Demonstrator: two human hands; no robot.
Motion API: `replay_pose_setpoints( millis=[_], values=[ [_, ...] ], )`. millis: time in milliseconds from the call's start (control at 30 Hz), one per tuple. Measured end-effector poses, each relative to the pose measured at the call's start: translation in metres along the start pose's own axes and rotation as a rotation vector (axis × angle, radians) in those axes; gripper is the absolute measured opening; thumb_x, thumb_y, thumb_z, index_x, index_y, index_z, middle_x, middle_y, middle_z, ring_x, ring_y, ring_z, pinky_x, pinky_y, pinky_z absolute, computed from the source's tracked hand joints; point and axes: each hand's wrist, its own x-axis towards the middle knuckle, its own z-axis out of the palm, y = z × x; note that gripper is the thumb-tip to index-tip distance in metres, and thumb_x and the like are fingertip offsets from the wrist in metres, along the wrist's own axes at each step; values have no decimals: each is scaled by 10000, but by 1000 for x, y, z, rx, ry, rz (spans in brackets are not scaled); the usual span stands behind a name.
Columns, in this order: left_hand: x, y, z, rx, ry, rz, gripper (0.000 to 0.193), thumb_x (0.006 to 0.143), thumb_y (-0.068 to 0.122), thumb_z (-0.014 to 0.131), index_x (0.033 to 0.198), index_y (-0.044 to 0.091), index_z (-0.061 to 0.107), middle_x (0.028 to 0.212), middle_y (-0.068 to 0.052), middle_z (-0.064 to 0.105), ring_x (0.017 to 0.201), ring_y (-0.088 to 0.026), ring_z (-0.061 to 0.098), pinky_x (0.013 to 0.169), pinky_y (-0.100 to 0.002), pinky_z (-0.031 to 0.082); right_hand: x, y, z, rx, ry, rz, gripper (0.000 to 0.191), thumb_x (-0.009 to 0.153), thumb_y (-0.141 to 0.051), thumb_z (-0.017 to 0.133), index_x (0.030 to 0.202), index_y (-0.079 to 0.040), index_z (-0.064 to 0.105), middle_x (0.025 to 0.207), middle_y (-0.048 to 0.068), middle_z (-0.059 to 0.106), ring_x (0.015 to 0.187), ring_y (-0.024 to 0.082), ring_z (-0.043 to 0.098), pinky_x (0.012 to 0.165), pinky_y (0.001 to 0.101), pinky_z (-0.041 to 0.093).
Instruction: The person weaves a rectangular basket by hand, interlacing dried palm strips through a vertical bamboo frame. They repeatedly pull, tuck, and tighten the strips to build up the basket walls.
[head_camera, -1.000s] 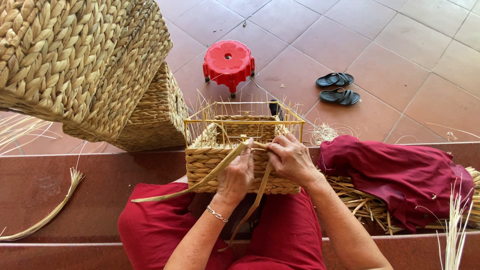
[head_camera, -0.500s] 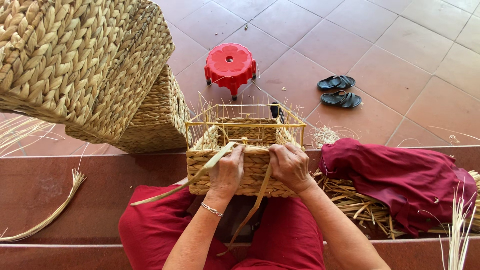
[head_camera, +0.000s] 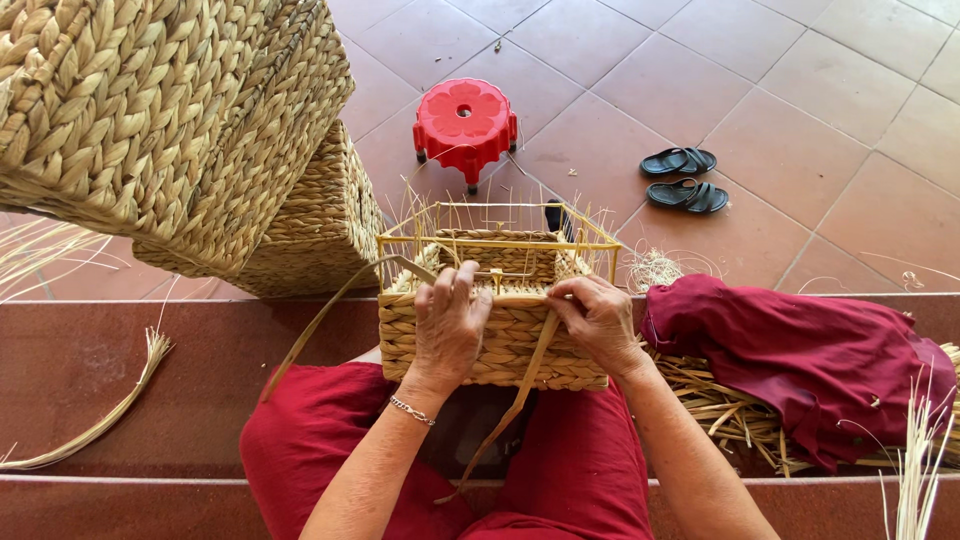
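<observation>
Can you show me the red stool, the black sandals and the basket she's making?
red stool (head_camera: 464, 112), head view, on its round seat
black sandals (head_camera: 683, 177), head view, between the pair
basket (head_camera: 510, 340), head view, on its woven front wall
</observation>
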Motion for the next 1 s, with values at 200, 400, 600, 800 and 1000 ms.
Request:
replay_pose_setpoints(
  millis=[200,400,600,800,1000],
  values=[
    [-35,3,12,-233,-115,78,55,952,122,700,974,84,667,939,-57,632,1015,-249,586,1015,-424,481,2,4,10,-88,-37,237,131,858,-184,802,876,-82,721,811,63,749,690,195,724,659,343,559],
    [-49,-36,10,-178,-317,-120,70,933,34,657,945,102,660,830,-51,665,846,-218,639,773,-373,539,-1,13,19,-56,-29,294,143,870,-174,780,963,-96,705,802,30,766,695,163,731,668,339,565],
    [-33,-40,-15,85,35,-117,216,881,73,675,1087,135,657,1178,-112,683,1149,-247,587,1028,-440,432,-6,32,40,-234,149,13,292,898,-129,767,1124,-7,627,909,127,709,676,190,660,546,296,532],
    [-37,42,-26,-407,-172,2,550,735,422,819,1055,0,672,1130,-177,578,1097,-322,520,985,-551,338,-4,26,42,-262,4,-206,56,979,-1,647,1017,-38,664,969,137,733,773,212,715,653,310,594],
    [-31,36,-18,-148,-324,1,163,898,170,760,1004,57,711,1130,-88,587,1110,-238,522,1070,-513,353,8,4,1,55,-177,-74,190,937,-24,678,1117,-44,733,1015,131,762,889,244,747,763,370,594]
  ],
)
